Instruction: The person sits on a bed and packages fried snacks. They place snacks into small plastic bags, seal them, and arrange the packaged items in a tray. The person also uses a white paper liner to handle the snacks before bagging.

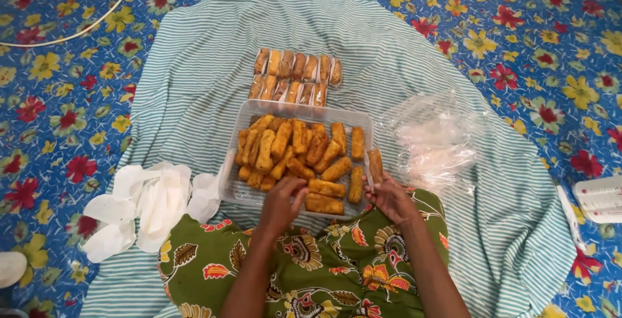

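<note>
Sitting on the floor, a person in a green floral garment (pixel 311 272) reaches both bare hands to a clear plastic tray (pixel 233 191), the landmark for everything here. The left hand (pixel 283 202) rests over the tray's near edge, fingers curled down together onto a golden fried stick (pixel 324 204) lying at the front of the tray; whether it is actually gripping the stick cannot be told. The right hand (pixel 391 196) sits at the tray's near right corner, its fingers pinching one wrapped stick (pixel 375 165) that stands upright just outside the tray's right wall.

The tray holds a loose heap of fried sticks (pixel 291 149), golden-orange, piled mostly toward its left and middle, with a few lying singly along its right side. To the left of the tray, near it, lies a pile of white paper pieces (pixel 139 208). To the right of the tray lies a crumpled heap of clear plastic wrappers (pixel 440 140).

Just beyond the tray's far edge, two neat rows of individually wrapped sticks (pixel 297 77) lie side by side. Everything rests on a green-and-white striped cloth (pixel 194 84), spread over a blue flowered floor covering (pixel 538 39).
</note>
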